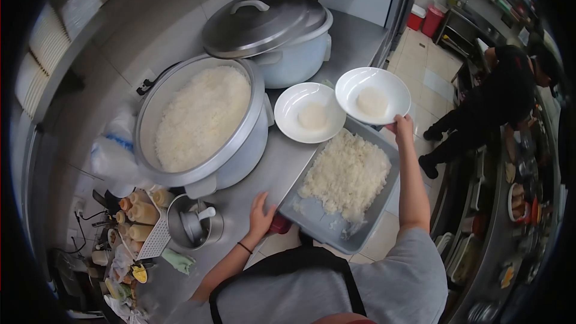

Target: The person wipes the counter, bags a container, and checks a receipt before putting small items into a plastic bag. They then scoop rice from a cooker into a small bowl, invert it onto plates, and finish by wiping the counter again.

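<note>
My right hand [403, 126] grips the rim of a white shallow bowl [347, 91] that carries a round mound of rice. A second white bowl [288, 108], also with a rice mound, sits on the steel counter just left of it. Below both is a grey tub [288, 207] holding loose cooked rice [351, 171]. My left hand [260, 215] lies at the counter edge, fingers stretched out and nothing in them. Nearest to it is a metal pot [217, 228] with a grey-handled utensil inside.
A large open rice cooker [240, 156] full of rice stands on the counter [282, 165]. Behind it is another cooker [300, 60] with a tilted metal lid [255, 27]. Sauce bottles [143, 213] crowd the lower left. Across the aisle, a person in black [507, 87] bends at another counter.
</note>
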